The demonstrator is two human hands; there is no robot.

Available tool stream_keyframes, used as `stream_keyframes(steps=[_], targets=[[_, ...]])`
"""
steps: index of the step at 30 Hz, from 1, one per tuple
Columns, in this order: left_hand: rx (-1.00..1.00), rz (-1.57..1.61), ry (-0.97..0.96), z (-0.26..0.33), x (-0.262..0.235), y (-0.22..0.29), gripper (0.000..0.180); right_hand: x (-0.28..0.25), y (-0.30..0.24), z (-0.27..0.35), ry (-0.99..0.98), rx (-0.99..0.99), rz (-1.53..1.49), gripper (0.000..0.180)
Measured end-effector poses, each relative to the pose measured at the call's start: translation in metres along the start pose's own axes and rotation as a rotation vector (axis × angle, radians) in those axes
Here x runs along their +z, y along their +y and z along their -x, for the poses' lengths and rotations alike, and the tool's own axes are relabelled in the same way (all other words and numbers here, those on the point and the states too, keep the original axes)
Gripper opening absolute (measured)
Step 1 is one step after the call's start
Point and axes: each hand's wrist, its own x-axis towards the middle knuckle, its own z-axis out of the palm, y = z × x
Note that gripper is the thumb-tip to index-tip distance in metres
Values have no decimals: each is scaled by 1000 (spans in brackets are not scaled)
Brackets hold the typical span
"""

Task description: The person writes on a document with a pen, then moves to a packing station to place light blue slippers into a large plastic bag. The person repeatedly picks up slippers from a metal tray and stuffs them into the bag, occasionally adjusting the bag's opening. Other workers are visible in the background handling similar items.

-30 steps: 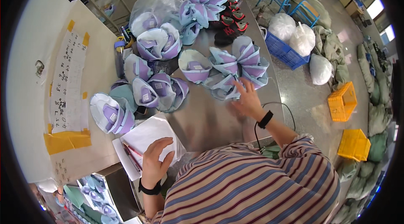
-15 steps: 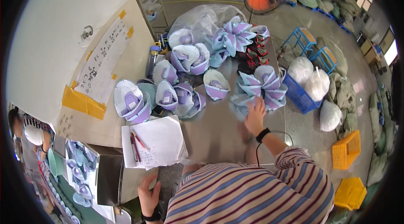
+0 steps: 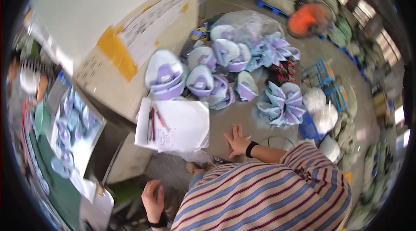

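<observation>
My right hand (image 3: 238, 141) hovers over or rests on the bare metal tabletop, fingers spread, holding nothing; contact is hard to tell. It is just right of an open paper pad (image 3: 184, 122), on which a red pen (image 3: 160, 118) and a dark pen (image 3: 152, 124) lie. Down at the lower left, my left hand (image 3: 153, 200) hangs off the table with loosely bent fingers and nothing in it. Cupped light-blue and purple pieces, like shoe uppers, stand in nested stacks (image 3: 167, 75) behind the pad. A fanned cluster of them (image 3: 284, 105) sits to the right.
A clear plastic bag (image 3: 249, 22) and black-red shoe pieces (image 3: 284, 71) lie at the table's far end. A tall board (image 3: 173, 36) borders the left. Blue stools (image 3: 323, 72), white bags (image 3: 325, 118) and an orange fan (image 3: 307, 19) stand beyond. More uppers lie on a lower-left surface (image 3: 71, 118).
My right hand has moved left and nearer, away from the fanned cluster toward the pad. The whole view has turned, with some blur. My left hand stays low beside the table.
</observation>
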Motion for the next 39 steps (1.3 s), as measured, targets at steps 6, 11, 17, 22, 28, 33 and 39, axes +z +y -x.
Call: stream_keyframes(steps=[6,11,17,22,28,33,39], targets=[[43,-35,229,-6,10,11,12,12,8,-15,-60,11,55,124],[65,-103,583,31,6,44,14,17,14,-24,-88,-12,127,133],[-123,-345,740,135,49,82,15,9,4,-17,18,-82,194,131],[-448,-512,926,250,65,91,14,18,14,-13,115,-127,282,121],[-902,-571,1206,401,128,70,15,33,37,-19,240,-180,535,108],[-1168,-303,1613,534,189,49,21,-13,-19,77,146,-141,626,80],[-1592,-558,1489,680,247,61,45,43,43,-96,-96,-505,866,66]])
